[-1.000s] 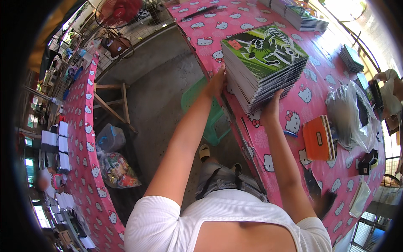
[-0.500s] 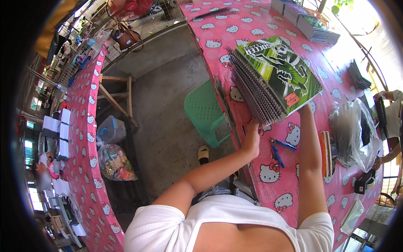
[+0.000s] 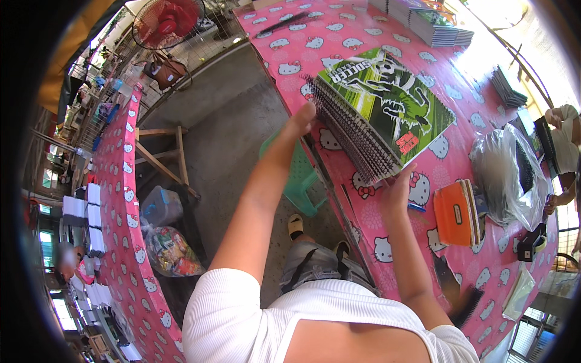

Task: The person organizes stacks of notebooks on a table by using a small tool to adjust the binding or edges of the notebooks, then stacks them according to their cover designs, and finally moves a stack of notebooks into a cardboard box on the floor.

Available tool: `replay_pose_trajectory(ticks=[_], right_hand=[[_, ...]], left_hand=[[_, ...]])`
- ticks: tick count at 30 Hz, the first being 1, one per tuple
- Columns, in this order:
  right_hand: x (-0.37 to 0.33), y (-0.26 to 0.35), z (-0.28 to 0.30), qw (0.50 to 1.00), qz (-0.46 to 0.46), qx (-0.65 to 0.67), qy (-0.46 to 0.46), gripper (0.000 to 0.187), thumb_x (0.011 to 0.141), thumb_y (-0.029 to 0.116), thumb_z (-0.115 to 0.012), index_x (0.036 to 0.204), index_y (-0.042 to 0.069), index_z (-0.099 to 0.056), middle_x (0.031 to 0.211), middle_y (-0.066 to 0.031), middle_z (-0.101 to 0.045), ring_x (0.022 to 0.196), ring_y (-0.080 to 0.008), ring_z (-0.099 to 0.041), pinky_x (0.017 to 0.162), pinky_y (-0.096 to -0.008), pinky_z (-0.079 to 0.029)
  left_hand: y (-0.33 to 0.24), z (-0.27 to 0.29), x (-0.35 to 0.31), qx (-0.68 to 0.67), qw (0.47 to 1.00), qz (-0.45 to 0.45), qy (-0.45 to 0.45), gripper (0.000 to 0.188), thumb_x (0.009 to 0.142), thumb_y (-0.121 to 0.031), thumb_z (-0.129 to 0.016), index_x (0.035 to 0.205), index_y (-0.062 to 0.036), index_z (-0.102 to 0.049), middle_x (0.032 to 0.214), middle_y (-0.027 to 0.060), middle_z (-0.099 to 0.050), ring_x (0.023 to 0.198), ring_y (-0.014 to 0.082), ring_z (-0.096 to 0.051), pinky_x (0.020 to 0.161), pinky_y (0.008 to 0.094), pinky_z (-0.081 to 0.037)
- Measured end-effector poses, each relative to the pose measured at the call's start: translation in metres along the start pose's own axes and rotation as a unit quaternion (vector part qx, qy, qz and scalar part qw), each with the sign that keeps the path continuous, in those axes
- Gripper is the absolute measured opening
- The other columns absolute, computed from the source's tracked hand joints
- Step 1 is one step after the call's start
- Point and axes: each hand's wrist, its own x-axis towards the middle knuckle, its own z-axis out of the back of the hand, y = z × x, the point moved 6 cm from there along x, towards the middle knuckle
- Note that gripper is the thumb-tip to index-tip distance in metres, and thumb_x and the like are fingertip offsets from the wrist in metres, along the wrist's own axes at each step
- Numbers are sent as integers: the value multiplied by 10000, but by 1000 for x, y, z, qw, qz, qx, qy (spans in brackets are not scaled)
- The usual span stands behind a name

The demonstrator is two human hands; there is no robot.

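Observation:
A stack of spiral notebooks with green, white and black covers lies on the pink patterned tabletop, its dark wire coils facing left. My left hand is beside the coil side, near the table's left edge. It is slightly blurred, and I cannot make out its finger positions or whether it touches the coils. My right hand grips the near end of the stack, its fingertips partly hidden by the notebooks. Next to my right forearm, a bit of blue-handled pliers shows.
Right of my arm stand an orange-covered book, a clear plastic bag and a black tape dispenser. More notebooks are stacked far right. Below the table edge is a green stool. Another person's hand is at the right.
My left hand has moved away from the near corner and up along the coil side. My right hand has shifted from the stack's right side to its near end, with the forearm now covering most of the pliers.

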Motion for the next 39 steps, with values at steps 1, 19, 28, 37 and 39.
replay_pose_trajectory(ticks=[1,19,28,37,39], right_hand=[[-5,2,-9,1000,-10,-16,24,707,911,614,-317,1323,43,-374,1241,-109,-516,1153,-214,-466,1000,-379,-314],[218,49,-19,980,-57,-32,188,340,913,293,-482,1104,27,-574,1029,-113,-633,904,-206,-614,825,-340,-508],[-49,48,86,616,272,-736,74,801,700,407,-735,1266,-60,-415,1310,-222,-404,1226,-368,-377,1008,-454,-309],[-101,28,80,587,298,-753,8,904,691,429,-725,1356,-21,-309,1336,-178,-378,1260,-347,-318,1041,-500,-219],[-103,31,75,595,302,-744,26,746,741,383,-686,1308,9,-379,1268,-168,-421,1213,-344,-358,998,-525,-261]], left_hand=[[-7,22,-9,222,963,-143,47,355,825,-144,-539,1153,-11,-509,1136,152,-549,1020,288,-518,925,371,-383],[37,-184,-206,-252,965,-59,-31,626,948,-467,-390,1413,-62,-282,1411,50,-364,1264,185,-335,1085,340,-186],[3,-110,-171,-365,915,-8,-169,567,943,-443,-407,1372,-78,-341,1362,64,-418,1202,215,-414,1055,370,-270],[-2,-125,-104,-388,906,-156,-57,520,954,-426,-400,1315,-51,-419,1364,59,-439,1221,200,-422,1046,342,-294],[-13,-130,-105,-396,906,-140,-45,511,953,-412,-414,1312,-48,-424,1359,61,-447,1209,202,-435,1045,347,-296]])
